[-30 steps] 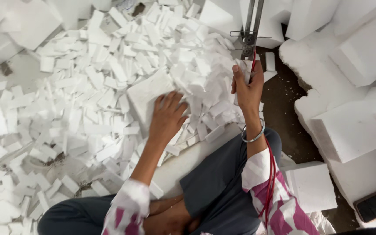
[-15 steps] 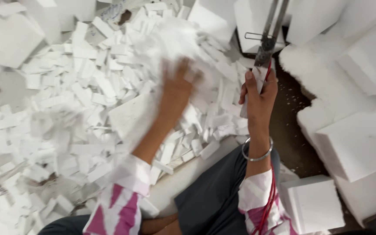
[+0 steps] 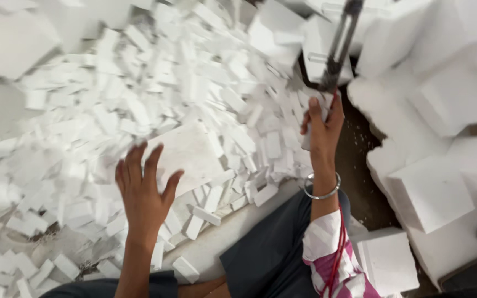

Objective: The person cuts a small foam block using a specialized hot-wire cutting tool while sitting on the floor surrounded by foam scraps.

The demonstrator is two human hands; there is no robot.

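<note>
Left hand: your left hand (image 3: 143, 190) hovers palm down, fingers spread wide, holding nothing.
Flat slab: a white foam slab (image 3: 190, 155) lies on the pile of small cut foam pieces (image 3: 84, 110), just at 1 o'clock from your fingertips, long axis running 8 to 2 o'clock.
Right hand: your right hand (image 3: 322, 124) is closed around a small foam piece beside the upright metal cutter frame (image 3: 339, 47).
Nearer hand: the left.
</note>
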